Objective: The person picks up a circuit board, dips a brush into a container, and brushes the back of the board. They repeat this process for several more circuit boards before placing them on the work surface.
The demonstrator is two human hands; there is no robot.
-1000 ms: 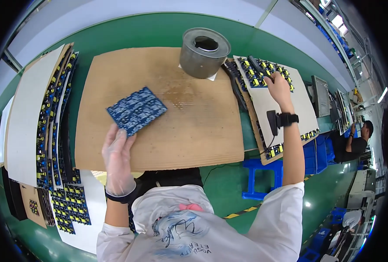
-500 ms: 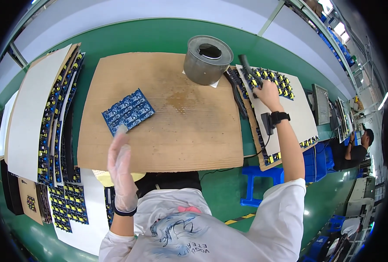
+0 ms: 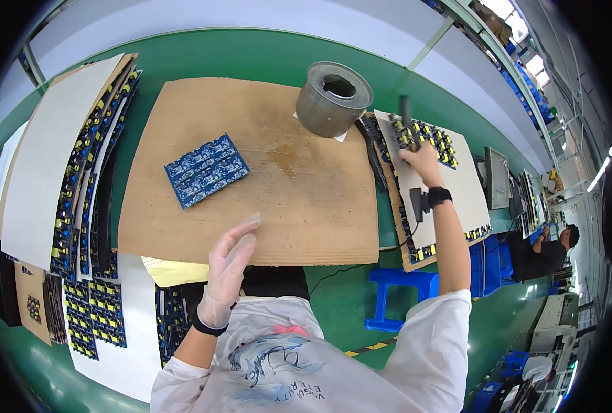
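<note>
A blue circuit board panel (image 3: 207, 171) lies flat on a brown cardboard sheet (image 3: 306, 227), left of its middle. My left hand (image 3: 230, 272), in a thin translucent glove, hovers by the near edge of the cardboard. Its fingers are stretched out and hold nothing. At the right, my right hand (image 3: 424, 164) is closed around a dark long-handled tool (image 3: 405, 113), whose kind is blurred. It is over a white sheet (image 3: 450, 199) on which several circuit boards with yellow parts (image 3: 438, 141) lie. A dark band with a small box is on my right wrist.
A round metal can (image 3: 335, 103) with an opening in its top stands at the cardboard's far right. Tall layered stacks of boards and sheets (image 3: 58, 165) rise at the left. A blue stool (image 3: 402, 296) stands below the bench. Another person (image 3: 543, 255) sits far right.
My left hand has moved right, away from the blue panel. The tool in my right hand has swung more upright, and that hand stays over the boards on the white sheet.
</note>
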